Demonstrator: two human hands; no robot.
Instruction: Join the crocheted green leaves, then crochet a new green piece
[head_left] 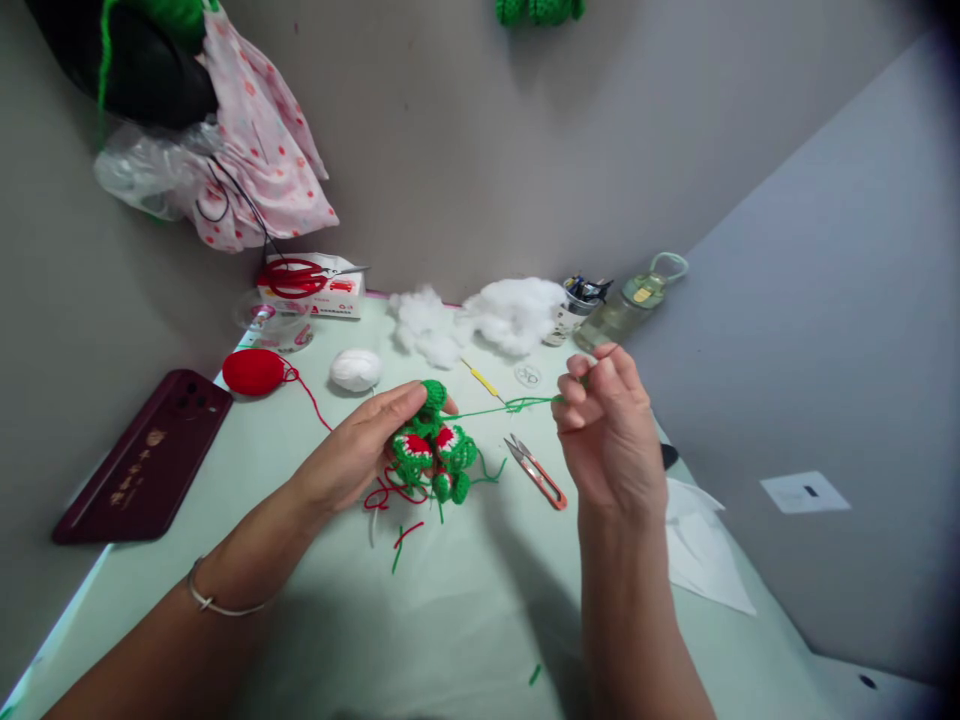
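Observation:
My left hand is closed around a crocheted piece in green with red and white patches, held above the table. From it a strand of green yarn stretches to the right, with a loose tangle midway. My right hand is raised at the strand's other end, fingers pinched together on the yarn; whether a needle is also in the pinch is hidden. Beneath and between the hands lie orange-handled thread snips, and a yellow crochet hook rests farther back.
At left are a red yarn ball, a white yarn ball and a dark red phone. White stuffing, a pen cup and a bottle stand along the wall. Red scissors lie on a box.

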